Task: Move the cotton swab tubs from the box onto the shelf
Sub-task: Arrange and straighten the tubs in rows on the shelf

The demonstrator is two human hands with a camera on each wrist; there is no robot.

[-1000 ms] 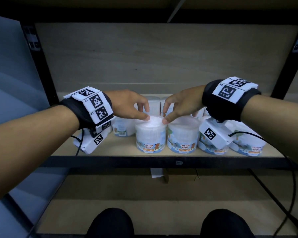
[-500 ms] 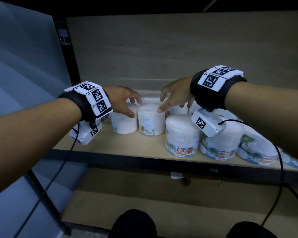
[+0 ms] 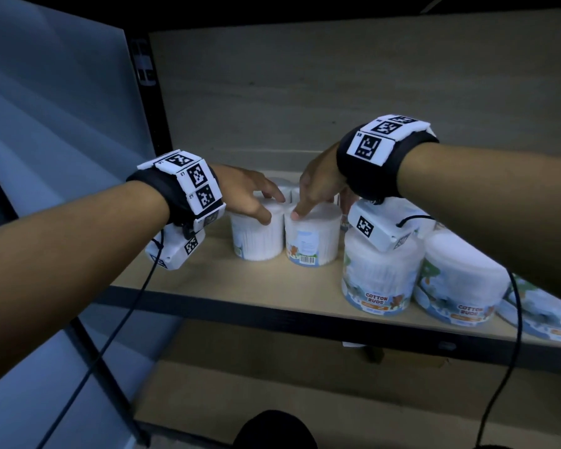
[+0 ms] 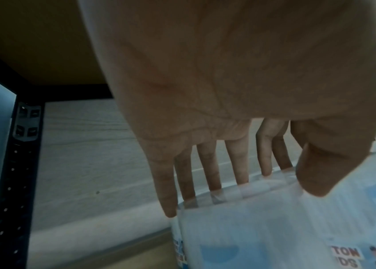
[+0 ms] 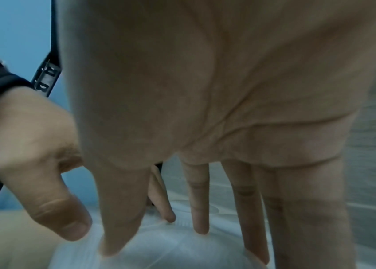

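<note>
Several white cotton swab tubs stand on the wooden shelf (image 3: 240, 286). My left hand (image 3: 272, 209) lies on top of the leftmost tub (image 3: 256, 241), its straight fingers (image 4: 207, 174) reaching over the far rim and the thumb at the near edge of the tub (image 4: 263, 227). My right hand (image 3: 308, 205) touches the lid of the tub beside it (image 3: 311, 241) with straight fingertips (image 5: 199, 225); that lid (image 5: 171, 253) shows below them. More tubs stand behind these two, mostly hidden by the hands. The box is out of view.
Three more tubs (image 3: 379, 277) (image 3: 457, 286) (image 3: 551, 319) line the front edge at the right. A black shelf post (image 3: 146, 92) and a blue-grey wall lie to the left. Bare board stretches left and front of the two tubs. A lower shelf (image 3: 272, 384) sits beneath.
The tub both hands held at the front edge has gone back, level with the leftmost tub. The hands have parted, one on each tub. The view has swung left.
</note>
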